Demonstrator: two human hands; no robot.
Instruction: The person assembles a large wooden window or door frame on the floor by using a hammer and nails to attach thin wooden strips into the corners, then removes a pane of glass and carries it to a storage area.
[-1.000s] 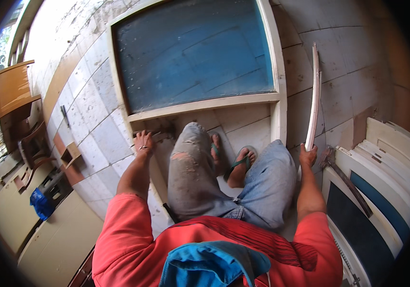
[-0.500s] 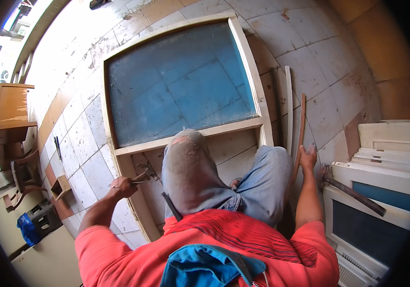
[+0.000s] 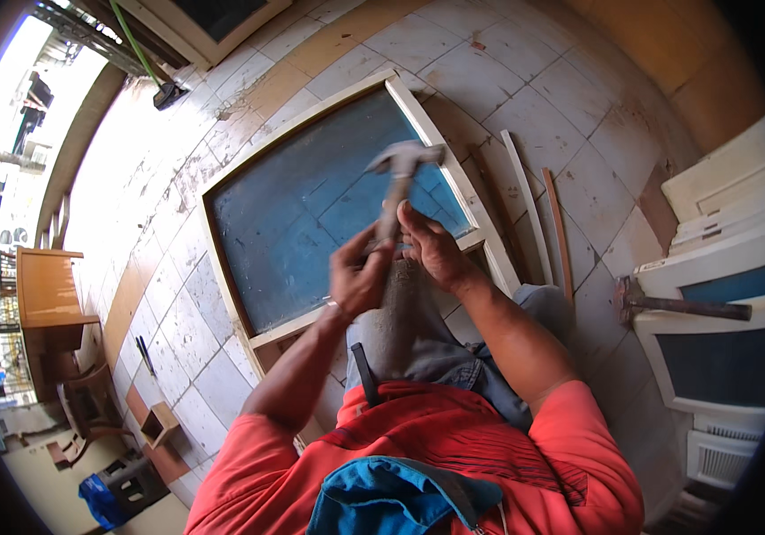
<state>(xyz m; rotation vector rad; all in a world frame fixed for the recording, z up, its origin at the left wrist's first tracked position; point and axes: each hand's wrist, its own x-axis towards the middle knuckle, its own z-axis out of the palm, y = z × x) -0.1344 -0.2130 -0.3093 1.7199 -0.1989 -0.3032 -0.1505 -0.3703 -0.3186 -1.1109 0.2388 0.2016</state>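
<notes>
Holding a claw hammer [image 3: 396,191] in the left fingers [image 3: 358,264]

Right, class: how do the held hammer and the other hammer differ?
The held hammer has a grey, clawed head; the other hammer has a browner, blockier one. The held hammer is in the left hand; the other hammer lies untouched at the right. Both have long handles.

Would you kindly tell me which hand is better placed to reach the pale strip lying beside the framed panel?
Probably the right hand: it is nearer the pale strip, which lies right of the framed panel. The left hand is farther away and appears wrapped around the claw hammer handle.
</notes>
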